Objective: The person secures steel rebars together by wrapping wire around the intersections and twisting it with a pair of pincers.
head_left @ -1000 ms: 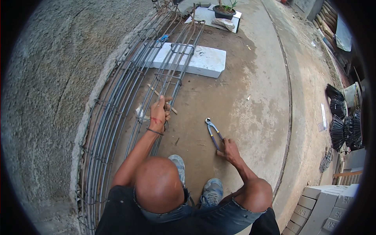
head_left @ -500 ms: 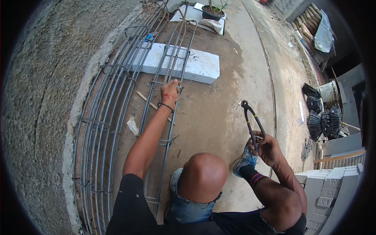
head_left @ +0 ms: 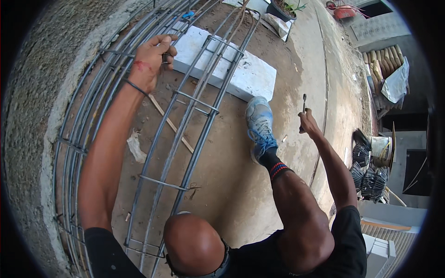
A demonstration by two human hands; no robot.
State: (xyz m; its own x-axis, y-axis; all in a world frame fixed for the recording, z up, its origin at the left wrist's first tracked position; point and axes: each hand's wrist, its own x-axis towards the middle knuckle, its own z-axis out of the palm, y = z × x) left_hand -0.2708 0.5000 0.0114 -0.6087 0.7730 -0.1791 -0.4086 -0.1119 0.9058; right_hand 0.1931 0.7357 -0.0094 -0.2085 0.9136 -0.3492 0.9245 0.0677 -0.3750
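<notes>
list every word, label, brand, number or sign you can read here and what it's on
No text can be read in this view.
White bucket, at right: any marks are too small and blurred to read.
Stacked pale blocks, lower right: nothing legible.
Pincers in the right hand: no lettering discernible.
White slab under the steel bars: only specks, no lettering discernible.

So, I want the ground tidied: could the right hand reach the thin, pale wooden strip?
Probably not readily: grey steel bars cross over the wooden strip, a blue-and-white laced shoe comes between, and the right hand holds a slim metal tool.
</notes>
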